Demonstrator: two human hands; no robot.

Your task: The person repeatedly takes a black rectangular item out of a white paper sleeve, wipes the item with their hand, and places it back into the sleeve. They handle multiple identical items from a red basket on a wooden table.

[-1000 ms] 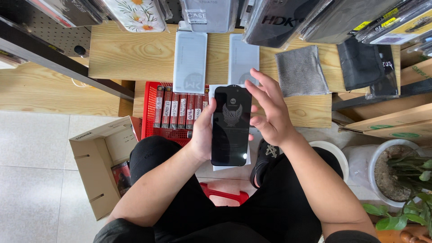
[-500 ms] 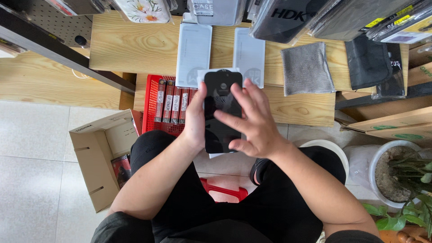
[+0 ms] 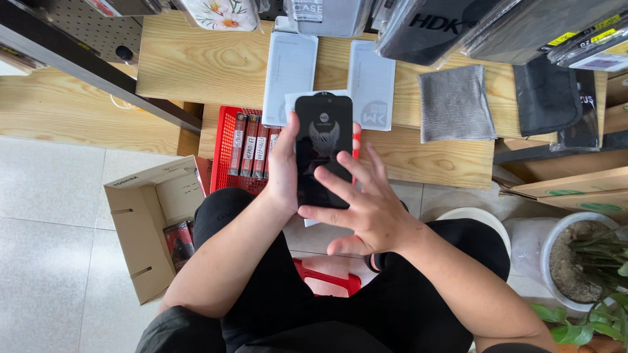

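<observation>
Hands work a black phone above a wooden bench.
Left hand (image 3: 282, 167) grips the phone (image 3: 323, 147) by its edge at centre; right hand (image 3: 366, 202), at five o'clock, lies fingers spread on its screen; grey cloth (image 3: 454, 103) at two o'clock.

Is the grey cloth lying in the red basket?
No, the grey cloth lies flat on the wooden shelf, right of the red basket.

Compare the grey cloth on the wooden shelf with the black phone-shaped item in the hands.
The grey cloth is soft and matt; the black item is rigid and glossy. The cloth lies flat on the wooden shelf; the item is gripped by the left hand, with the right hand spread across its lower face. Both are roughly rectangular.
</observation>
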